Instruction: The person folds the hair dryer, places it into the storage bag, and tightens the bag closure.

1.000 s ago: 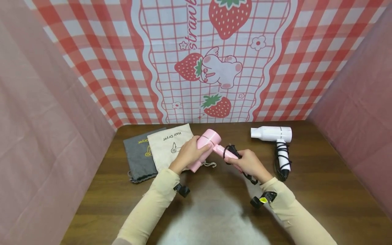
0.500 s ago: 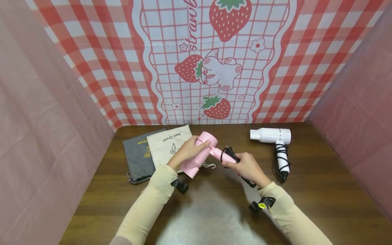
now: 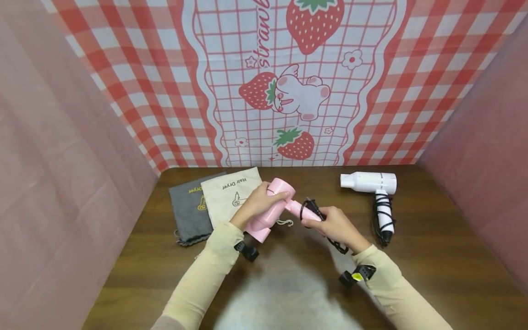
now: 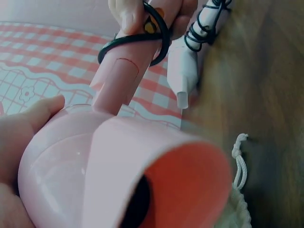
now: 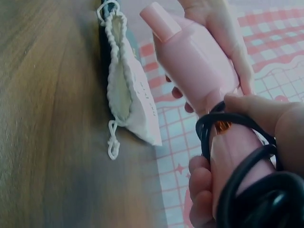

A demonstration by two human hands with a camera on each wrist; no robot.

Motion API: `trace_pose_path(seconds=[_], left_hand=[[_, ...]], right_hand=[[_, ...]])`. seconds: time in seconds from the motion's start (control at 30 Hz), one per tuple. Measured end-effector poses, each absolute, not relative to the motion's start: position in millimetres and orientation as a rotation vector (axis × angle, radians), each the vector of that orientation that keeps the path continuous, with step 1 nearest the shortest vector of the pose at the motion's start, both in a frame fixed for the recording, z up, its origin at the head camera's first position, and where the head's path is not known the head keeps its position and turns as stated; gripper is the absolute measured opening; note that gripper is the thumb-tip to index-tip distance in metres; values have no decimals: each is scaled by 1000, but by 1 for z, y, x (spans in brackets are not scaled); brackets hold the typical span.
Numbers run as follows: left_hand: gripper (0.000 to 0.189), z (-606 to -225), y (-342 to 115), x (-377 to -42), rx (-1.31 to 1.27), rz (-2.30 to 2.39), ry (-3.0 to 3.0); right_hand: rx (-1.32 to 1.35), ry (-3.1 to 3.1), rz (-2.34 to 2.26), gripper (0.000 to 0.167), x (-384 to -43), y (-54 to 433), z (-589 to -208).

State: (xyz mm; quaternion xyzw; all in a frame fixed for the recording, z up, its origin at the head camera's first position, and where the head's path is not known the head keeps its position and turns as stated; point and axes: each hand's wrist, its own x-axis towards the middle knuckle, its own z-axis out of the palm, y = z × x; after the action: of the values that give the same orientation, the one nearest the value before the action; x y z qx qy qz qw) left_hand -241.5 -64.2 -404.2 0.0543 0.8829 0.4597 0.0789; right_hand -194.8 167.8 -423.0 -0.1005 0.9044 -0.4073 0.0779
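Note:
Both hands hold a pink hair dryer [image 3: 269, 215] over the table. My left hand [image 3: 259, 201] grips its barrel, thumb across the top, with the nozzle [image 3: 260, 235] pointing toward me. On the right, my right hand [image 3: 339, 225] curls round the handle [image 5: 237, 147], which joins the barrel at an angle. A black cord [image 5: 232, 183] loops around that handle, and its plug [image 3: 312, 206] sticks up beside the fingers. In the left wrist view the nozzle's wide opening [image 4: 190, 175] faces the camera.
A cream drawstring bag [image 3: 216, 208] printed "Hair Dryer" partly covers a grey one [image 3: 185, 213] at the left. At the back right lies a white hair dryer [image 3: 367, 182], its cord [image 3: 376, 220] wound round the handle. A checked strawberry cloth [image 3: 165, 91] hangs behind the table.
The pink hair dryer has come slightly lower and toward me, its nozzle end swinging down a little. Both hands keep their hold. The bags and white hair dryer stay put.

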Motion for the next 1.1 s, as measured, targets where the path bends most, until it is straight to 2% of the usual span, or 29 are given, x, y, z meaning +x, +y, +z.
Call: trace_pose_path(seconds=[0.27,1.1], left_hand=[[70,-407,-57,-239,117,1421,2674],[76,-416,-48,-226,-42,1550,2776]], right_hand=[[-273,2543,-1274,40,-197,171,-431],[12,2725,-1399,41,-183,150,-436]])
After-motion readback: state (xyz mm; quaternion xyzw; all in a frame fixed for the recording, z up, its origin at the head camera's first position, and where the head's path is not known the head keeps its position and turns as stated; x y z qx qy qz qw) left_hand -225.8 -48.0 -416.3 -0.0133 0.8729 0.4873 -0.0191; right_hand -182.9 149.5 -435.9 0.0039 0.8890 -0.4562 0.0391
